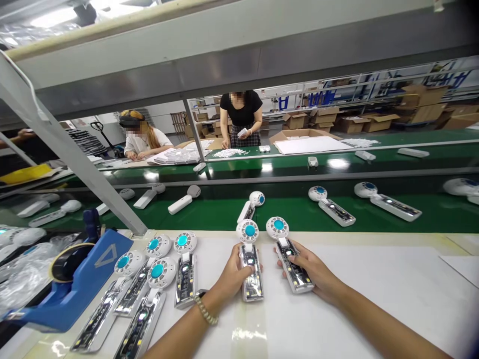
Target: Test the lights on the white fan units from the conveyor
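My left hand [235, 273] is closed around a small handheld fan [253, 286] with a clear-fronted body showing its circuit board. Its round white slotted head has a blue centre and points away from me. A matching handheld fan [297, 274] is gripped in my right hand [314, 269], tilted with its head to the upper left. Both thumbs rest on the fronts of the bodies. Left of my left hand, several similar fans lie on the white worktop, the nearest being an upright-lying fan [185, 279]. Another fan [247, 209] lies on the green belt just beyond.
A blue tape dispenser [80, 284] stands at the left beside clear plastic bags [26, 274]. More fans lie along the green conveyor belt [217, 214]. A slanted metal post [86, 144] crosses the left side. Two people work across the line, near a pile of small white parts [230, 153].
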{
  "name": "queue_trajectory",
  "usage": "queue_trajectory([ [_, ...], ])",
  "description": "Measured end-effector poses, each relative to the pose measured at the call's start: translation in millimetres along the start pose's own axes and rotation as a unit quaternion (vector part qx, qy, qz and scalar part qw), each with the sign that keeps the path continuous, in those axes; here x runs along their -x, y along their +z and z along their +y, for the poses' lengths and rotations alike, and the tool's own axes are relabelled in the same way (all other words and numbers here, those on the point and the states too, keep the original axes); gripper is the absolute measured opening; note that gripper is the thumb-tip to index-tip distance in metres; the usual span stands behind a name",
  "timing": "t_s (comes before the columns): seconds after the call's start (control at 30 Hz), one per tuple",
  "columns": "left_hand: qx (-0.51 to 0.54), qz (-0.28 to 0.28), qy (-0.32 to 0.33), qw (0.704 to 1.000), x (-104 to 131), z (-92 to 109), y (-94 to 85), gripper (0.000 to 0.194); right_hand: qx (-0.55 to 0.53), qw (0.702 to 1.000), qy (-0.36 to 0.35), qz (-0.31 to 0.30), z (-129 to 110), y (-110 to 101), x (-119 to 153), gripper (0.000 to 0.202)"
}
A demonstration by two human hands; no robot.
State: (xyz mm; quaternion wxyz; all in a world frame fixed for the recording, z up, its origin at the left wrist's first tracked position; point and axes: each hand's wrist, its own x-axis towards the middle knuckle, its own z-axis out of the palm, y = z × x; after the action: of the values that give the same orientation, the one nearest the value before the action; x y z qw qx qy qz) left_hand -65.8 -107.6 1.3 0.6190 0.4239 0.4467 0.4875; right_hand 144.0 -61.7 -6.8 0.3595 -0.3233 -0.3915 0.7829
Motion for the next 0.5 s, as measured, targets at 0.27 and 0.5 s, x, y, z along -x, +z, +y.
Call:
queue_trajectory([
  [0.27, 0.018, 0.008, -0.001, 1.000, 2.7, 1.9, 2.6, 0.049, 0.042, 0.998, -0.012, -0.035, 4.7, -5.6, 0.5, 0.052],
  [0.5, 0.069, -0.001, -0.016, 0.998, 2.3, -0.8, -0.8, 0.051, 0.046, 0.998, -0.009, -0.030, 4.4, -3.1, 2.0, 0.057],
])
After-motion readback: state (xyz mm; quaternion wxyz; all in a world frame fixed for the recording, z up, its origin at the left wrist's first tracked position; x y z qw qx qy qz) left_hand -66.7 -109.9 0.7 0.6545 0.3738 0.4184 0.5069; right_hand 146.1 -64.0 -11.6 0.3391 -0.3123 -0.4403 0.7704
